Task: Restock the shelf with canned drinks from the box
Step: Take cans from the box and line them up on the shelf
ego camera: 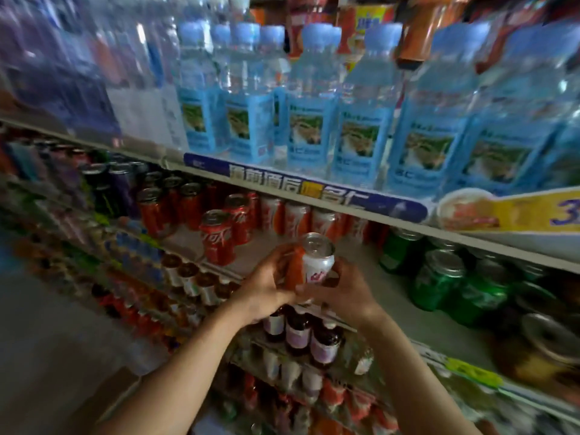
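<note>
The can (315, 262), orange and white with its silver lid up, sits just below the centre of the frame, upright and tipped slightly, above the front of the middle shelf (417, 315). My left hand (266, 287) curls round its left side and my right hand (343, 290) cups its right side and base, thumbs meeting low on the can, so both sets of fingers are closed on it. Behind, toward the upper middle, stands the row of matching orange-and-white cans (295, 219); red cans (218, 237) are to the left, green cans (439, 282) to the right. I judge the best move is to keep it upright, slide it straight back into that bare gap, label forward, and ease my fingers off only once the base sits flat.
</note>
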